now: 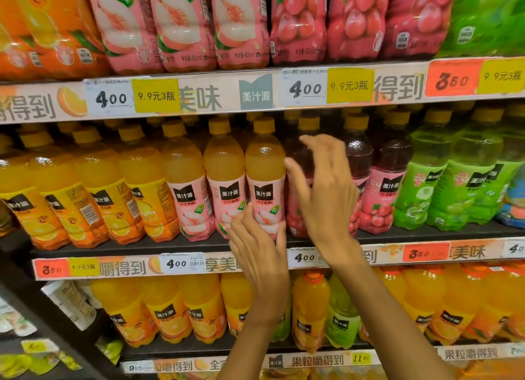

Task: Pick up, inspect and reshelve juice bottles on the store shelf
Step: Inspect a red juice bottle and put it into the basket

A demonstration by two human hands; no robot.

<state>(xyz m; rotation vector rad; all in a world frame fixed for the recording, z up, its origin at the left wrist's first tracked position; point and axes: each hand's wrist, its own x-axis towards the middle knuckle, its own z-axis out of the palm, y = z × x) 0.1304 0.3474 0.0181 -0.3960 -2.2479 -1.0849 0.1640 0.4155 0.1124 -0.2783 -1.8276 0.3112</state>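
A peach juice bottle [264, 164] with a pink label and a yellow cap stands at the front of the middle shelf [397, 233], third in its row of peach bottles. My left hand [260, 254] wraps its base from below, thumb on the left side and fingers around the right. My right hand [324, 192] is held up with fingers spread, holding nothing. It hovers just to the right of the peach bottle, in front of a dark red grape juice bottle [295, 222] and hiding most of it.
Orange juice bottles [93, 186] fill the middle shelf to the left, and green-labelled bottles [443, 186] fill it to the right. Larger bottles crowd the upper shelf [227, 95] and the lower shelf [199, 311]. Price tags run along each shelf edge.
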